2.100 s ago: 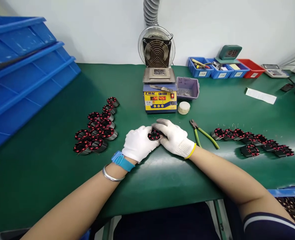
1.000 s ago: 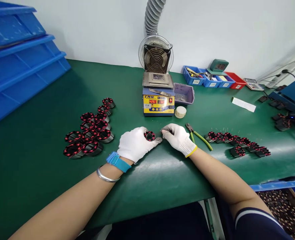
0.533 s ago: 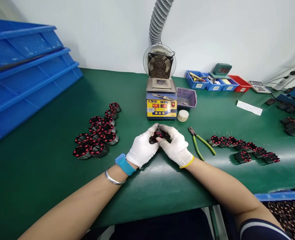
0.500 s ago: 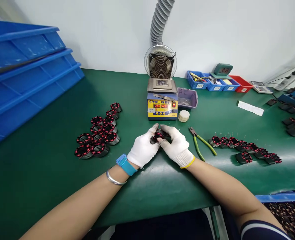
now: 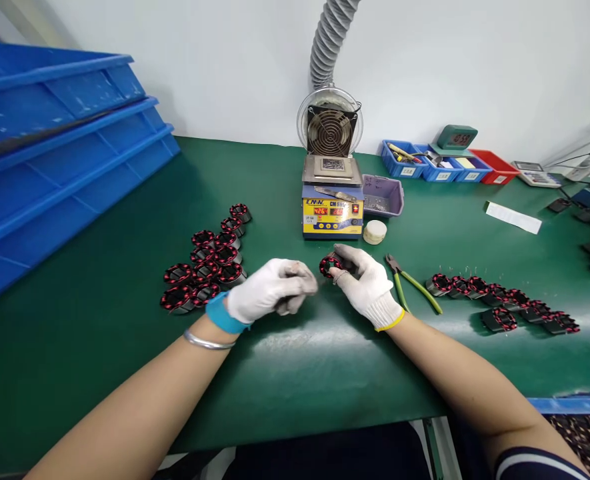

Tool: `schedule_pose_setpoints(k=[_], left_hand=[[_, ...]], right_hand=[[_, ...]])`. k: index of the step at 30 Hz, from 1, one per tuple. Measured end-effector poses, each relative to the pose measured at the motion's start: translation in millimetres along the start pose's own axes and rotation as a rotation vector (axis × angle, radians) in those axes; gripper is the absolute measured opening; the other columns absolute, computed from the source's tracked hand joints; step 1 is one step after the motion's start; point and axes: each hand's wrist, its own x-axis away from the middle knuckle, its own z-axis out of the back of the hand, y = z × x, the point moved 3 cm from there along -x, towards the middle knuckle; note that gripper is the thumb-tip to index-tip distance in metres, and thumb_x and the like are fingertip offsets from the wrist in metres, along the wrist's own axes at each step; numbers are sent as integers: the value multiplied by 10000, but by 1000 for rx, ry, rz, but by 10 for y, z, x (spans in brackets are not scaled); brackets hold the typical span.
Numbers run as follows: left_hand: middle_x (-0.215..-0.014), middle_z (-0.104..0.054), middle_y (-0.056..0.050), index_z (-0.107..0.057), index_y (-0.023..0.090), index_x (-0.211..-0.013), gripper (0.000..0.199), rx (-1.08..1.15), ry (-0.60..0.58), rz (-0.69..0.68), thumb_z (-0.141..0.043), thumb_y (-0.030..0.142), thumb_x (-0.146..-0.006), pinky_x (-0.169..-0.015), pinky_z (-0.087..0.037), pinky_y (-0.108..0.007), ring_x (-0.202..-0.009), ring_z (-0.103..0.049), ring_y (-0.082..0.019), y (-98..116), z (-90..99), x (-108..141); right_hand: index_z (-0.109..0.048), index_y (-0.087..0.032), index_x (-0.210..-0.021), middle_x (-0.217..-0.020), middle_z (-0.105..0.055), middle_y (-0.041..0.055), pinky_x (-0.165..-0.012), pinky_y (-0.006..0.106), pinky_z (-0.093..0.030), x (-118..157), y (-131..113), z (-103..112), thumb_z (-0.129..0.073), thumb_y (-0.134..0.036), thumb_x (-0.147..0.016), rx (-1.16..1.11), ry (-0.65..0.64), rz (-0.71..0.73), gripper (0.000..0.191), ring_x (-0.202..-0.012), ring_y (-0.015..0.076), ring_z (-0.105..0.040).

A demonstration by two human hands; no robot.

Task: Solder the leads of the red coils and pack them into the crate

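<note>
Across the green table (image 5: 295, 380), my feed shows the left hand (image 5: 267, 290) has come away, fingers curled, whether on anything I cannot tell, so the right hand (image 5: 369, 283) alone now grasps the wound ring (image 5: 329, 259).

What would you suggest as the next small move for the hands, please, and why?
Perhaps bring the left hand over to help steady the wound ring: the right hand alone grips it, while the left is close by but apart from it, curled.

Green tabletop (image 5: 299, 387) under wound rings (image 5: 205, 271), pliers (image 5: 397, 270)
</note>
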Motion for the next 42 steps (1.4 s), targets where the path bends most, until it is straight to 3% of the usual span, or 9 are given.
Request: schedule_pose_setpoints(k=[4, 7, 10, 13, 18, 25, 31, 36, 42], left_hand=[[-468, -479, 17, -560, 162, -743, 370, 124, 177, -240, -556, 527, -805, -364, -299, -228, -369, -400, -104, 84, 141, 4], [-681, -590, -24, -563, 162, -845, 403, -171, 309, -270, -488, 557, -863, -471, -416, -237, -554, -539, -129, -13, 22, -55], [-660, -557, 0, -554, 163, -799, 302, -361, 357, -258, -514, 450, -883, -517, -427, -222, -572, -511, -109, -112, -161, -80], [-625, -558, 8, -556, 160, -793, 199, -276, 444, -348, -510, 334, -877, -477, -414, -215, -510, -488, -97, -104, -212, -28], [-615, -550, 7, -484, 180, -773, 207, -67, 760, -572, -492, 353, -887, -435, -413, -215, -493, -512, -108, -20, -85, 86], [-603, -546, 8, -572, 161, -779, 226, -358, 465, -357, -537, 365, -870, -476, -406, -209, -517, -497, -103, -78, -239, 24], [-603, -559, 10, -541, 180, -806, 231, -175, 685, -470, -519, 402, -867, -419, -381, -210, -469, -484, -106, -62, -130, 105], [-596, -569, 5, -586, 165, -782, 187, -402, 390, -260, -565, 344, -829, -478, -419, -217, -509, -501, -111, -125, -262, 8], [-599, -565, 6, -544, 167, -811, 182, -110, 645, -475, -555, 345, -849, -446, -413, -205, -492, -510, -107, -117, -235, 91]], right_hand=[[-624, -199, -1182, -1166, -660, 55, -939, 327, -531, -11, -46, 48, -676, -304, -766, -32, 41, 2, 432, -1055, 200, -634], [-623, -212, -1183, -1133, -666, 47, -941, 335, -526, 23, -107, 46, -671, -301, -776, 19, 26, 66, 419, -1022, 193, -639], [-617, -213, -1188, -1118, -666, 47, -929, 334, -532, 54, -125, 21, -665, -291, -781, 16, -5, 85, 417, -1005, 189, -641], [-613, -216, -1190, -1134, -664, 46, -901, 327, -551, 46, -92, 13, -670, -304, -777, -52, 3, 22, 427, -1006, 191, -646], [-623, -213, -1172, -1143, -666, 45, -901, 331, -558, 32, -85, 25, -689, -314, -760, -117, 45, -13, 429, -1021, 200, -648], [-623, -217, -1176, -1104, -671, 41, -896, 322, -551, 76, -113, 6, -674, -301, -776, -39, 12, 62, 411, -983, 184, -652], [-628, -222, -1178, -1116, -669, 28, -905, 295, -540, 67, -147, 52, -683, -306, -765, 26, 56, 53, 425, -986, 169, -649], [-623, -222, -1185, -1099, -670, 27, -925, 303, -526, 83, -183, 60, -670, -287, -772, 105, 19, 73, 420, -1003, 171, -640], [-612, -236, -1201, -1128, -656, 29, -945, 305, -510, -24, -149, 187, -651, -325, -793, 187, 70, 148, 419, -1026, 183, -627]])
